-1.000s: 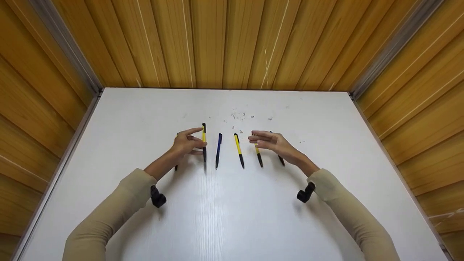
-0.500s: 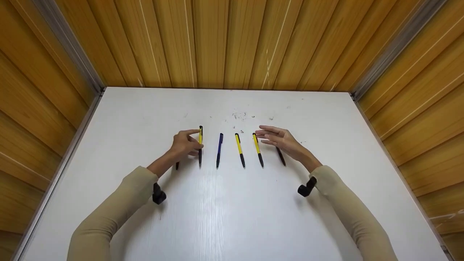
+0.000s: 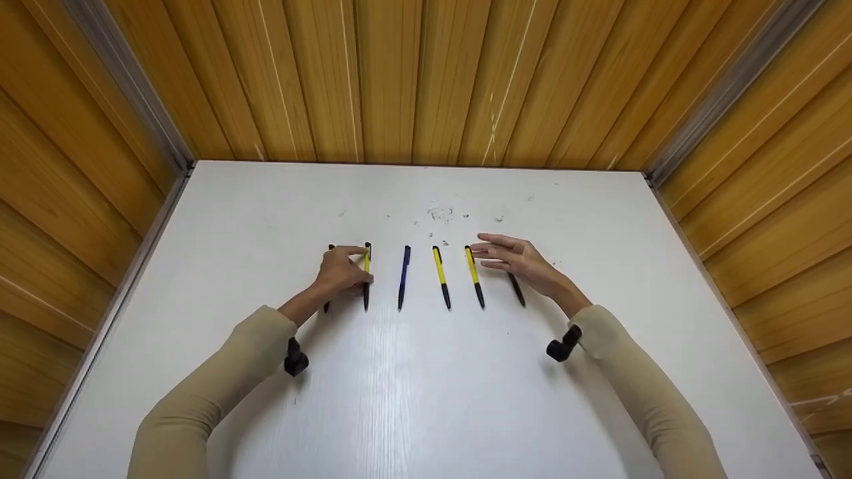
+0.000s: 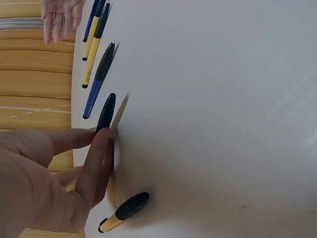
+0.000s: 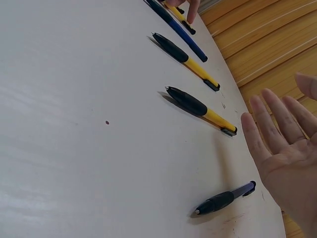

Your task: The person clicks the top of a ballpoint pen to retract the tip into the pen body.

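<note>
My left hand (image 3: 338, 271) pinches a yellow ballpoint pen (image 3: 366, 296) with a black grip between thumb and fingers, low over the table. In the left wrist view the fingers cover most of this pen's barrel. Beneath and left of that hand lies another yellow pen (image 4: 130, 207), partly hidden in the head view. A blue pen (image 3: 404, 276) and a yellow pen (image 3: 440, 273) lie in the middle. My right hand (image 3: 520, 261) hovers with loosely extended fingers, holding nothing, close to a yellow pen (image 3: 473, 273) and partly over a blue-barrelled pen (image 5: 220, 202).
The pens lie in a spaced row on the white table (image 3: 426, 386), tips toward the person. Wood-patterned panels (image 3: 413, 80) enclose its back and sides. Small dark marks (image 3: 440, 213) spot the surface behind the row.
My left hand has lowered the yellow pen and brought it slightly left, nearer the table. The right hand has shifted right and back, uncovering the top of a yellow pen, then stayed nearly still.
</note>
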`<state>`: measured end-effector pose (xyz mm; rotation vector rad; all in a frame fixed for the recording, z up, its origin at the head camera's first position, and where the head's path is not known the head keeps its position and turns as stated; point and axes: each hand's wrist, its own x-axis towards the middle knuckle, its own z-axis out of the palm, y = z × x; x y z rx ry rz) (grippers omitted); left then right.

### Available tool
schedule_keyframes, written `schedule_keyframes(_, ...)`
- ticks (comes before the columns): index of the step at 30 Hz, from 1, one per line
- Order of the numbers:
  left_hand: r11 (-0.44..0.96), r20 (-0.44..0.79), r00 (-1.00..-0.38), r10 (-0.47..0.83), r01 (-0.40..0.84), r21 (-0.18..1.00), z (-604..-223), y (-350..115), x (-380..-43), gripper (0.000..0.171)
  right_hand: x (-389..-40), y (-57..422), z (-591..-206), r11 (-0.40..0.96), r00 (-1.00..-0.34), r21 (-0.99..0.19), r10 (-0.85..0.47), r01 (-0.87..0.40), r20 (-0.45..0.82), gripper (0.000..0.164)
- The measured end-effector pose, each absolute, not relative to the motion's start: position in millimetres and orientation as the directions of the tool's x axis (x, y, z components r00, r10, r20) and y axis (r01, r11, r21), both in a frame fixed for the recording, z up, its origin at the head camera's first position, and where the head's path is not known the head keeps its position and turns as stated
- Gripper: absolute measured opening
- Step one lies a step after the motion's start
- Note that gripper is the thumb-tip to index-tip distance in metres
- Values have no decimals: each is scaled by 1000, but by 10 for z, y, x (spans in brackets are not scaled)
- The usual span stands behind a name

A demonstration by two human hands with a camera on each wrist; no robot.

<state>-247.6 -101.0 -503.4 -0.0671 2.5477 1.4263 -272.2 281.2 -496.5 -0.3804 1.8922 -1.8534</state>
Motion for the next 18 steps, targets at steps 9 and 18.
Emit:
schedule_keyframes(9, 549, -228, -972, 56, -161, 820, -4973, -999, -2451, 60, -2738, 2831, -4967, 50, -853, -989, -503, 136, -142, 57)
schedule_keyframes(18, 481, -278, -957, 81, -207, 852, -4829, -883, -2410, 53, -2740, 2871, -4949, 28, -850, -989, -510, 142, -136, 55)
